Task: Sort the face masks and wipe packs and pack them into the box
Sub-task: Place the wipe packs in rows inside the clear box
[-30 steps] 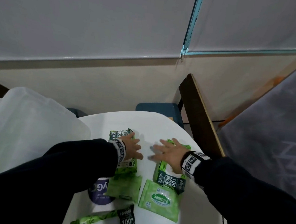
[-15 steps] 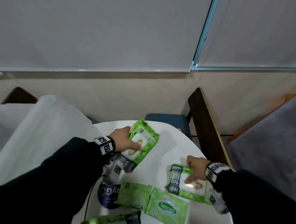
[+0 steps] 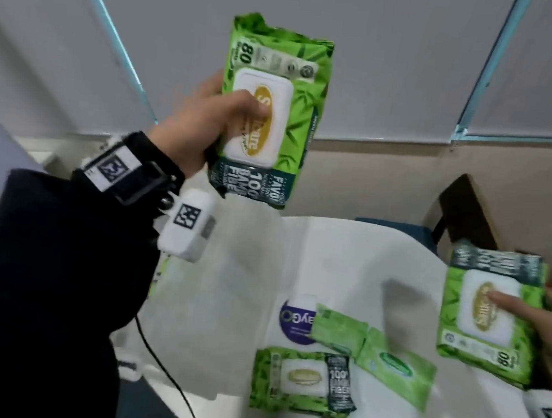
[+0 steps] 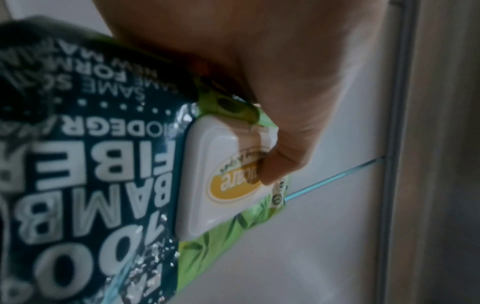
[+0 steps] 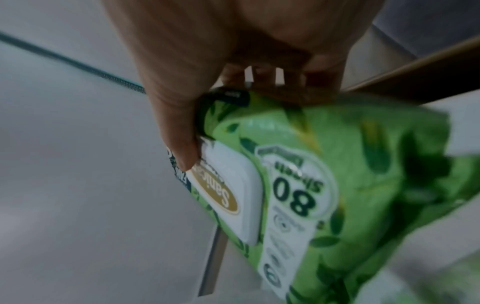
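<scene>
My left hand grips a big green wipe pack and holds it upright, high above the table; its thumb presses the white lid. My right hand at the right edge grips a second big green wipe pack, thumb on its lid, above the table's right side. On the white table lie a third big pack, two small light-green wipe packs, and a white pack with a purple label. A translucent box stands at the table's left.
A dark wooden chair back and a blue seat stand beyond the table at the right. A black cable hangs from my left wrist. Grey blinds cover the wall behind.
Both hands have lifted their wipe packs off the table. The left one rose high and toward the left; the right one rose and moved right. The head camera swung left.
</scene>
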Tool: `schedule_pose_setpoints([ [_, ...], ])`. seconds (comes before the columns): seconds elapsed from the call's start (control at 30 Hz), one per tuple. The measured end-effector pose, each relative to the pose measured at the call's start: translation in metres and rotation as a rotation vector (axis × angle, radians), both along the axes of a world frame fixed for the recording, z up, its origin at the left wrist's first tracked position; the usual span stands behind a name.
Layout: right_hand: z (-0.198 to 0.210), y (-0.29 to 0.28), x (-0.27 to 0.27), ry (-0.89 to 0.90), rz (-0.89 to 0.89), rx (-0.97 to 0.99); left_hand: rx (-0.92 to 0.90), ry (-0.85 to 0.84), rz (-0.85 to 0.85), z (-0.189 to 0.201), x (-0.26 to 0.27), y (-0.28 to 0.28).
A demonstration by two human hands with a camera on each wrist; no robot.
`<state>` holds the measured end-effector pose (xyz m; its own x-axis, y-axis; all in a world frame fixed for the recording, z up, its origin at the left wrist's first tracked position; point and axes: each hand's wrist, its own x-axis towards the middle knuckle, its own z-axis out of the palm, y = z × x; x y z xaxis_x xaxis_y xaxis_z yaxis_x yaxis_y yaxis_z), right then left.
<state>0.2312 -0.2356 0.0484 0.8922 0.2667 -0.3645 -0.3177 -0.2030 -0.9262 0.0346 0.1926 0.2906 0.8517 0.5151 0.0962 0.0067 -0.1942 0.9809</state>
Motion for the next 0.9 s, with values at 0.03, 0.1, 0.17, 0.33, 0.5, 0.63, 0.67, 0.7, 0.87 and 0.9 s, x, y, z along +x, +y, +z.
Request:
schedule_pose_setpoints([
  [0.03, 0.007, 0.003, -0.009, 0.018, -0.019, 0.032, 0.057, 0.018, 0.006, 0.005, -0.016, 0.012],
  [0.1, 0.012, 0.010, -0.022, 0.066, -0.063, 0.124, 0.161, 0.069, 0.023, 0.007, -0.049, 0.040],
  [0.17, 0.022, 0.030, -0.045, 0.102, -0.136, 0.212, 0.276, 0.165, 0.003, -0.002, -0.081, 0.073],
  [0.33, 0.080, 0.122, -0.125, 0.141, -0.068, 0.326, 0.504, 0.478, -0.008, -0.048, -0.145, 0.157],
  [0.5, 0.106, 0.197, -0.193, 0.275, 0.072, 0.371, 0.709, 0.724, -0.123, -0.122, -0.181, 0.212],
  [0.63, 0.117, 0.240, -0.230, 0.263, 0.091, 0.398, 0.933, 0.783, -0.485, -0.173, -0.183, 0.207],
  [0.67, 0.120, 0.249, -0.237, 0.258, 0.093, 0.402, 1.024, 0.768, -0.599, -0.182, -0.180, 0.201],
  [0.7, 0.122, 0.257, -0.242, 0.260, 0.103, 0.406, 1.121, 0.745, -0.711, -0.190, -0.177, 0.192],
  [0.87, 0.133, 0.282, -0.257, 0.234, 0.122, 0.366, 1.493, 0.632, -1.015, -0.239, -0.157, 0.153],
  [0.9, 0.134, 0.285, -0.259, 0.221, 0.112, 0.360, 1.518, 0.634, -1.030, -0.252, -0.155, 0.149],
])
